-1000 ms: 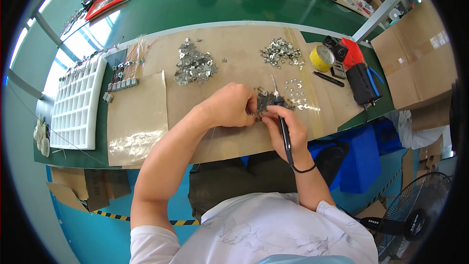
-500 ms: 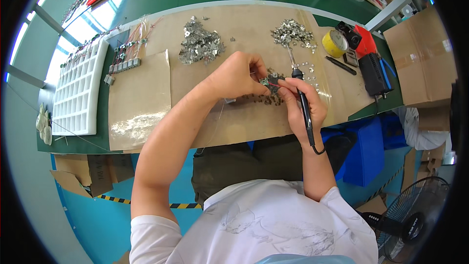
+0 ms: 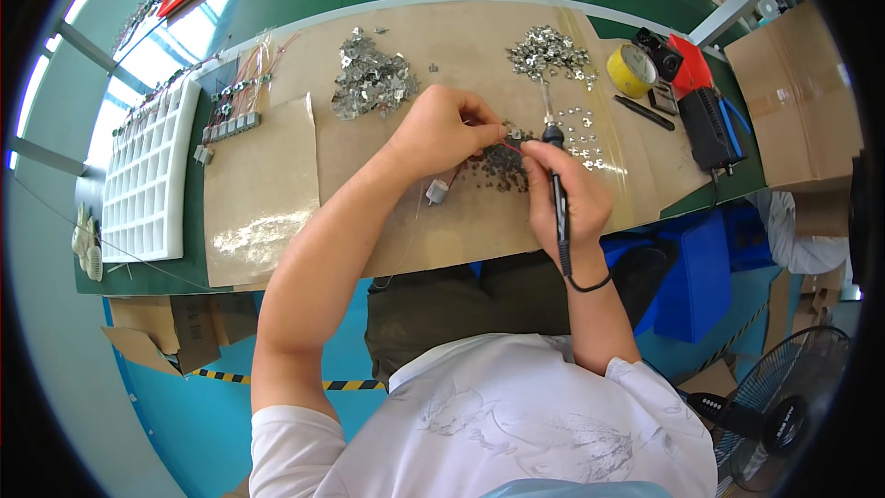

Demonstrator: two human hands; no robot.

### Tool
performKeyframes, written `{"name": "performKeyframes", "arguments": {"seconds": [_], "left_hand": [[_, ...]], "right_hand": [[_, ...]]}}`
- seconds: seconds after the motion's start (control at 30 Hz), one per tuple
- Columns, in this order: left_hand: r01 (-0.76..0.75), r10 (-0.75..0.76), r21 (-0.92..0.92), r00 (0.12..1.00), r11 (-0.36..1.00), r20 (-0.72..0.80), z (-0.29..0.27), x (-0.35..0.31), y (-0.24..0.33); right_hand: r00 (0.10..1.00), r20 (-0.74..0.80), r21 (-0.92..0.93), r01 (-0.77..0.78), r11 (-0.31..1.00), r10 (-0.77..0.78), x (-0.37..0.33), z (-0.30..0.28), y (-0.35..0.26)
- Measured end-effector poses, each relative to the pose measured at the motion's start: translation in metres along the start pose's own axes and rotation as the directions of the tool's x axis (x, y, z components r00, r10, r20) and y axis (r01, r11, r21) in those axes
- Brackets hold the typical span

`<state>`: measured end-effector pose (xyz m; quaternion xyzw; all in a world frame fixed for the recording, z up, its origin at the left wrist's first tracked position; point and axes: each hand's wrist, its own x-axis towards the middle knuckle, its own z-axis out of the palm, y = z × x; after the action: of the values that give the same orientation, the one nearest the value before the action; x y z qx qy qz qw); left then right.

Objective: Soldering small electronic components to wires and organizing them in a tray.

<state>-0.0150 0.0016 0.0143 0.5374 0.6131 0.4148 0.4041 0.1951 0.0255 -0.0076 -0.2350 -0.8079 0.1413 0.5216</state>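
My left hand is closed in a pinch above a pile of small dark parts, at one end of a thin red wire. Whatever else its fingers hold is hidden. A soldering iron lies across my right hand, its tip pointing away from me. The thumb and fingertips of that hand pinch the red wire's other end. Below my left hand, a small grey-white block with a lead rests on the brown table covering.
Two heaps of metal pieces lie beyond my hands, one left and one right. A white compartment tray and wired blocks are at left. Yellow tape and a black box stand at right.
The left hand has turned, and the green circuit board seen between my hands is now hidden. The grey-white block shows more fully below the left hand. My right hand has shifted slightly left.
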Motion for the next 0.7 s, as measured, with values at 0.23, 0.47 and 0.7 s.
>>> {"name": "performKeyframes", "arguments": {"seconds": [0.23,0.47,0.7], "left_hand": [[-0.134,0.191,0.446,0.978,0.885,-0.085,0.011,0.000,-0.009],[-0.190,0.274,0.607,0.960,0.772,-0.048,0.016,0.000,-0.008],[-0.178,0.266,0.622,0.963,0.763,-0.051,0.017,0.001,-0.005]], "right_hand": [[0.977,0.180,0.054,0.103,0.993,-0.111,-0.004,-0.005,-0.017],[0.965,0.162,0.316,-0.247,0.916,0.205,0.000,-0.036,0.032],[0.899,0.173,0.413,-0.438,0.799,0.403,-0.006,-0.033,0.037]]}}
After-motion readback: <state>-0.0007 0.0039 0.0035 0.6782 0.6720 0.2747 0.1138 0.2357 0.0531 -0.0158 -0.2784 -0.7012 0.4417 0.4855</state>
